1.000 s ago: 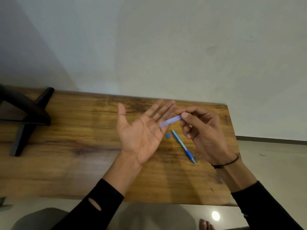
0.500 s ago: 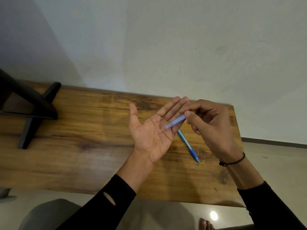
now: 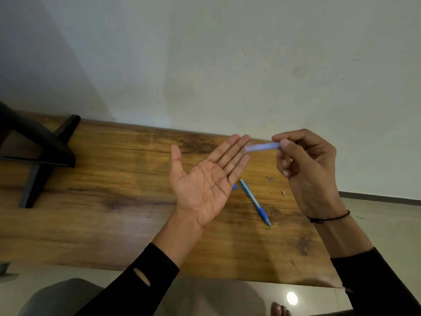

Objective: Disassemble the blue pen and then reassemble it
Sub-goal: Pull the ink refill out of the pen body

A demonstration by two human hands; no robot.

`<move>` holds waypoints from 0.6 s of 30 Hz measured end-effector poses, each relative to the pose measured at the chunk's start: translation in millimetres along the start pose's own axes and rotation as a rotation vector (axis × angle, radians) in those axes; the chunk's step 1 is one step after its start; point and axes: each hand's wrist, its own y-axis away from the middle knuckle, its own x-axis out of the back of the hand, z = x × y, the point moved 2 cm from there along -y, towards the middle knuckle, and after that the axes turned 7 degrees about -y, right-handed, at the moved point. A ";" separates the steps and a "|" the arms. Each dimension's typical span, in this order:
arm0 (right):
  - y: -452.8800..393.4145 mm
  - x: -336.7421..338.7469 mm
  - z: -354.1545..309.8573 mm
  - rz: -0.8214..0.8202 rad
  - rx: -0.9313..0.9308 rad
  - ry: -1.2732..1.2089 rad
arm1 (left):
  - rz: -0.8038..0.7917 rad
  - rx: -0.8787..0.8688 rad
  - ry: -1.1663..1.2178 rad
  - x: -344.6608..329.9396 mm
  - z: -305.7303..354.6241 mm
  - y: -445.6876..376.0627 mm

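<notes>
My right hand pinches one end of a pale blue, translucent pen barrel piece, held level above the table. Its free end points at the fingertips of my left hand, which is flat, palm up, fingers together and holds nothing. On the wooden table below lies the pen's blue inner part with grip and tip, slanting toward me. A small blue cap piece sits just beside my left palm. Two tiny parts lie near my right hand: a greyish bit and a small pale bit.
A black stand or chair leg rests on the table's far left. A pale wall rises behind the table. The table's right edge meets a tiled floor. Below the near edge are my knee and toes.
My right hand has drawn the barrel piece away from my left palm, up and to the right. The left hand stays flat and palm up. The view shifted slightly.
</notes>
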 end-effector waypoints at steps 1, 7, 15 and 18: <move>-0.2 1.9 -0.1 0.000 -0.007 -0.014 | -0.001 -0.002 0.003 -0.2 1.2 0.3; 6.7 12.4 6.4 -0.018 -0.092 -0.003 | 0.009 -0.056 0.016 1.0 22.9 -0.3; 38.3 -21.6 66.4 -0.190 -0.422 0.507 | 0.027 -0.114 0.010 3.0 38.7 -1.6; 49.0 -30.4 81.0 -0.227 -0.339 0.686 | 0.033 -0.111 0.001 2.7 37.9 -1.3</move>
